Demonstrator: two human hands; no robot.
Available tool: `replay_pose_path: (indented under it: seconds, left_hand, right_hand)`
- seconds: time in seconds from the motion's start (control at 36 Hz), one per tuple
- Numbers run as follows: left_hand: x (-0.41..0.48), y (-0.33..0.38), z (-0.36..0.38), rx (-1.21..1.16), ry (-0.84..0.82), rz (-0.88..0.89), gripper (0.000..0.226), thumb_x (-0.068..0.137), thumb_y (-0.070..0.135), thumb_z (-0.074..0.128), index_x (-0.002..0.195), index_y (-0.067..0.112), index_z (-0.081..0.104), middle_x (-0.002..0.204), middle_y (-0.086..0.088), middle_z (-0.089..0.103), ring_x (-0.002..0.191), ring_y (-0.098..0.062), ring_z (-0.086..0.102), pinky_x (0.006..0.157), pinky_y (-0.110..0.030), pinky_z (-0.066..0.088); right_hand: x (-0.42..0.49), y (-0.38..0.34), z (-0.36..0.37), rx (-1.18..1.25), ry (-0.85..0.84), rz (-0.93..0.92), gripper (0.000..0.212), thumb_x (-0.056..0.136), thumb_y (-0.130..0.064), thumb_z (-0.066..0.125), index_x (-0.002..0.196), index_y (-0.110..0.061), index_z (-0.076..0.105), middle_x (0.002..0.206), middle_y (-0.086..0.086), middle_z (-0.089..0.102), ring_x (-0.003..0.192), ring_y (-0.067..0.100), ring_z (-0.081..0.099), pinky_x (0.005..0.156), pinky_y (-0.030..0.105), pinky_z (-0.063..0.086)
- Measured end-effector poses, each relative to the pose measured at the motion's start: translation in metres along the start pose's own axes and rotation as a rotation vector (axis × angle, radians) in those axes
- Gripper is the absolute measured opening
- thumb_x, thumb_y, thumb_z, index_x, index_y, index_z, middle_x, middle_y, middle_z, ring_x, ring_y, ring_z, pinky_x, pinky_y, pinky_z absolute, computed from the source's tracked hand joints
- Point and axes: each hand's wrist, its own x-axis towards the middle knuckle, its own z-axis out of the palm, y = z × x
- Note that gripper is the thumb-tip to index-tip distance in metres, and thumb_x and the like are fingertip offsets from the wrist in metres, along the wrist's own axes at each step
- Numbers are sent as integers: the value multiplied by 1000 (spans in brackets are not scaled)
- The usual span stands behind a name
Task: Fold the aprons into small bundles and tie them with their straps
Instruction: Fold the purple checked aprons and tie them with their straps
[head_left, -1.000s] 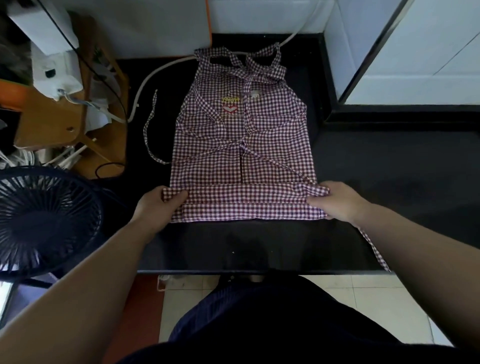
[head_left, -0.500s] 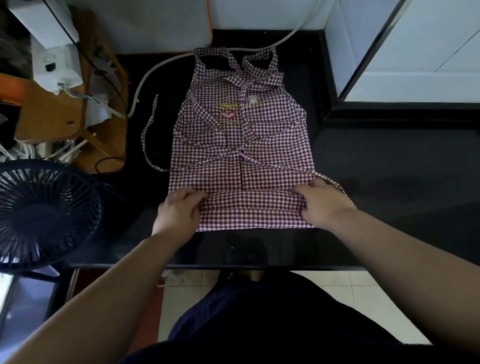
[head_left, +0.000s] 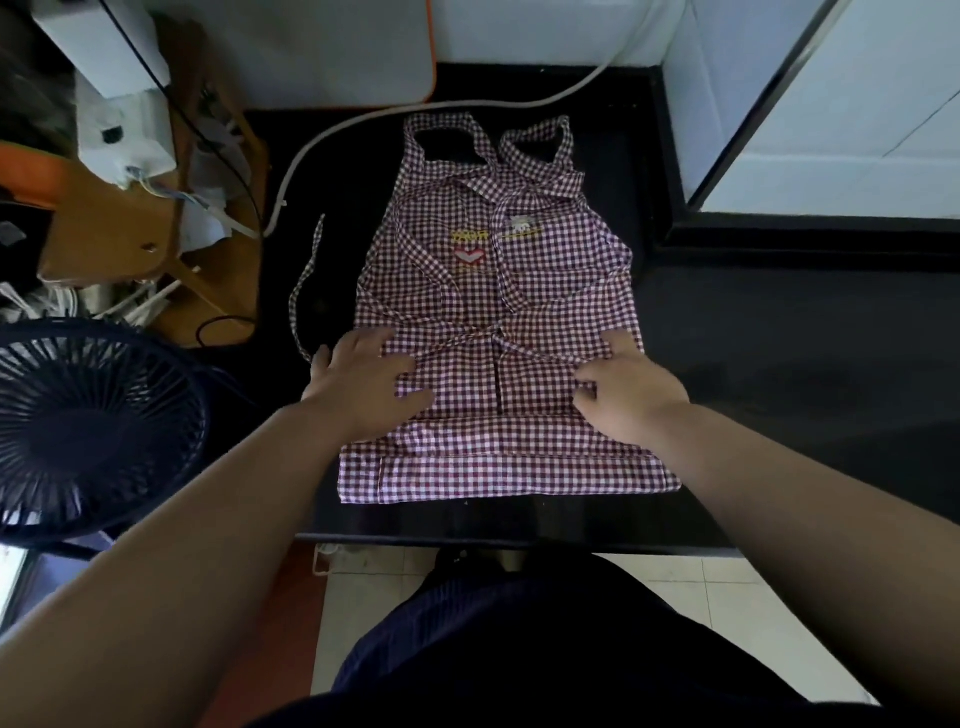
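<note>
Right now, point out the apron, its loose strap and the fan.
apron (head_left: 566, 283), head view, checked cloth right of the emblem
strap (head_left: 313, 254), head view, upper part of the loose strip left of the apron
fan (head_left: 93, 426), head view, dark grille

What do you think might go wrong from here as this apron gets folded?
The loose strap lies off the apron, towards the fan; it might snag or get left out. The folded hem sits near the counter edge and may slip off.
</note>
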Motion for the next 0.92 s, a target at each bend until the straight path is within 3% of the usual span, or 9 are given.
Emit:
replay_pose_path:
  seconds: [0.06, 0.14, 0.28, 0.39, 0.5, 0.58, 0.69, 0.78, 0.92]
  left_hand:
    - [6, -5, 1, 13, -17, -33, 57, 93, 65, 34, 142, 38, 41, 161, 3, 6, 147, -23, 0, 117, -54, 4]
    - [14, -12, -2, 62, 48, -94, 65, 95, 63, 29, 149, 27, 33, 160, 4, 14, 146, -23, 9, 113, -53, 13]
    - [25, -18, -14, 107, 23, -105, 64, 97, 59, 27, 145, 18, 38, 156, 1, 24, 139, -29, 23, 110, -55, 21]
    - [34, -25, -15, 95, 4, -119, 61, 98, 54, 30, 148, 19, 31, 156, -5, 21, 137, -34, 27, 109, -51, 27]
    - [34, -39, 3, -100, 76, -113, 54, 100, 32, 36, 151, 17, 26, 156, -15, 19, 137, -38, 28, 108, -52, 35]
    - [30, -43, 7, -119, 122, -187, 51, 101, 26, 36, 151, 20, 28, 157, -14, 17, 140, -37, 22, 110, -53, 33]
    - [22, -48, -1, -99, 235, -333, 42, 102, 18, 37, 143, 21, 45, 154, -7, 30, 134, -34, 33, 101, -50, 42]
    - [19, -52, 1, -140, 413, -300, 40, 99, 12, 43, 137, 14, 53, 146, -10, 40, 125, -36, 41, 88, -50, 48]
    - [4, -21, 9, -310, 546, 155, 35, 92, 26, 50, 116, 6, 68, 115, -13, 62, 97, -33, 62, 76, -37, 52]
  right_hand:
    - [10, 4, -2, 37, -55, 29, 36, 99, -32, 41, 127, -15, 56, 144, 8, 35, 119, 24, 49, 99, 34, 42]
    - [22, 10, -12, 110, -22, 94, 43, 99, -26, 40, 138, -7, 43, 145, 12, 36, 125, 27, 44, 102, 32, 37]
    - [42, 17, -38, 170, 163, 107, 31, 97, -24, 42, 116, -3, 55, 136, 14, 41, 105, 22, 48, 87, 27, 38]
    - [49, 22, -50, 139, 323, 116, 41, 95, -25, 46, 131, -5, 51, 152, 11, 24, 136, 29, 28, 108, 39, 32]
    - [49, 32, -45, 81, 175, 281, 49, 93, -28, 48, 138, -8, 44, 156, 9, 8, 139, 32, 18, 110, 46, 29]
    - [43, 33, -39, 26, 67, 384, 50, 94, -28, 46, 141, -11, 40, 153, 14, 17, 134, 35, 29, 106, 47, 33]
    - [33, 23, -26, -2, 198, 185, 45, 96, -29, 44, 138, -13, 42, 142, 12, 37, 125, 32, 41, 100, 42, 38]
    - [22, 14, -14, 17, 376, -23, 40, 94, -33, 47, 129, -13, 49, 128, 9, 48, 115, 28, 48, 95, 41, 42]
    - [11, 6, 1, 65, 121, -354, 32, 88, -50, 55, 82, -19, 59, 81, -10, 54, 77, 10, 53, 71, 33, 49]
